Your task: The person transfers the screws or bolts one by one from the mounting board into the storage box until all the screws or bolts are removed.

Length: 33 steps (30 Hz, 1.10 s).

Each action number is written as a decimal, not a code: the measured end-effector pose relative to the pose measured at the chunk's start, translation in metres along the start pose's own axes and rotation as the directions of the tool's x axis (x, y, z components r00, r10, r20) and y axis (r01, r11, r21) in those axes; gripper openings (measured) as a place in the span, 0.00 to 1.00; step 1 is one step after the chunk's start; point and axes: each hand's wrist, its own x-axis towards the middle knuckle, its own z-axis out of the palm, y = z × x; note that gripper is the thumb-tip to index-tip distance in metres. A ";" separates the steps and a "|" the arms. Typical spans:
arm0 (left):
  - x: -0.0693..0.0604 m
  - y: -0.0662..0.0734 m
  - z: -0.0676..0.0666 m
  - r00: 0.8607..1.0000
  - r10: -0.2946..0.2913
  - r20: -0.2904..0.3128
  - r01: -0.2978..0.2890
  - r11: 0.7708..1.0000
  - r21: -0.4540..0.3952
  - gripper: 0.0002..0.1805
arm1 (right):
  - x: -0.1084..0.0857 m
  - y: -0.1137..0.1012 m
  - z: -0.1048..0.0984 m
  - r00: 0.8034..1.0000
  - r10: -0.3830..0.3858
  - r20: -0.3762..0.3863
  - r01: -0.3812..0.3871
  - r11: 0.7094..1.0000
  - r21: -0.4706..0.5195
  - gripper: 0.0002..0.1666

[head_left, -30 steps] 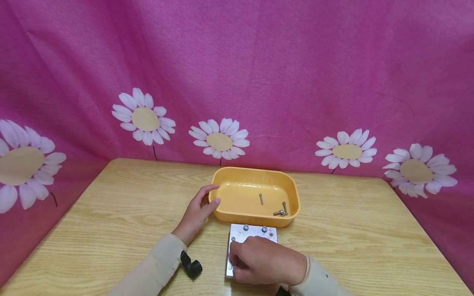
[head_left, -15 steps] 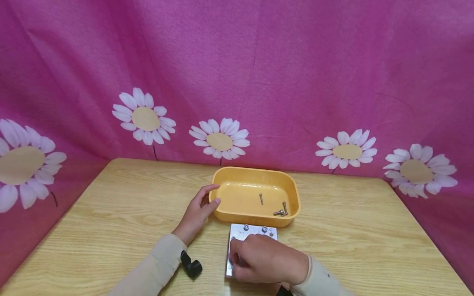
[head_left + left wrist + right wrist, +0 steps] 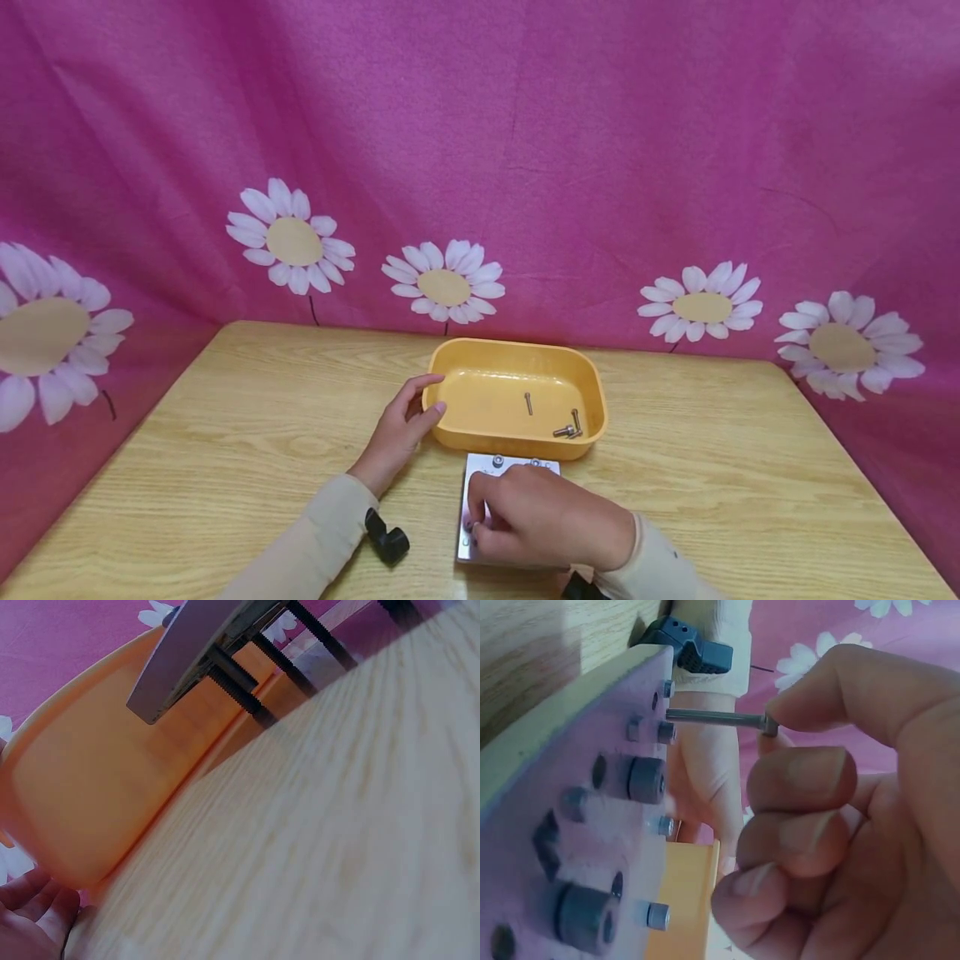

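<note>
My left hand (image 3: 397, 429) holds the left end of a yellow plastic tray (image 3: 502, 442), its thumb and index finger at the rim. In the right wrist view, my right hand (image 3: 817, 802) pinches the head of a slim metal screw (image 3: 720, 718) between thumb and index finger. The screw's far end meets the face of a silver metal plate (image 3: 517, 463); I cannot tell how deep it sits in a hole. Several socket-head screws (image 3: 646, 780) stand in the plate, and threaded shanks (image 3: 236, 688) stick out below it in the left wrist view.
Several loose screws (image 3: 528, 404) lie in the tray, most near its right front corner. The plate stands directly in front of the tray on the wooden table (image 3: 712, 467). A pink flowered cloth (image 3: 570, 167) hangs behind the table and along its sides.
My right hand has shifted slightly up and to the right over the plate, with a small gap now showing between its thumb and index finger. The left hand and tray have stayed put.
</note>
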 end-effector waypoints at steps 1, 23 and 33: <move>0.000 0.000 0.000 1.000 0.002 0.000 -0.002 1.000 -0.004 0.20 | 0.000 0.000 -0.001 1.000 0.006 0.005 -0.006 1.000 0.012 0.04; -0.001 -0.001 0.000 1.000 -0.013 -0.003 0.013 1.000 0.020 0.22 | 0.000 0.053 -0.024 0.958 0.124 -0.260 -0.026 0.936 0.352 0.06; 0.001 0.000 -0.001 0.999 -0.046 -0.008 0.046 0.998 0.034 0.24 | 0.005 0.078 -0.019 0.907 0.232 -0.352 -0.087 0.921 0.381 0.02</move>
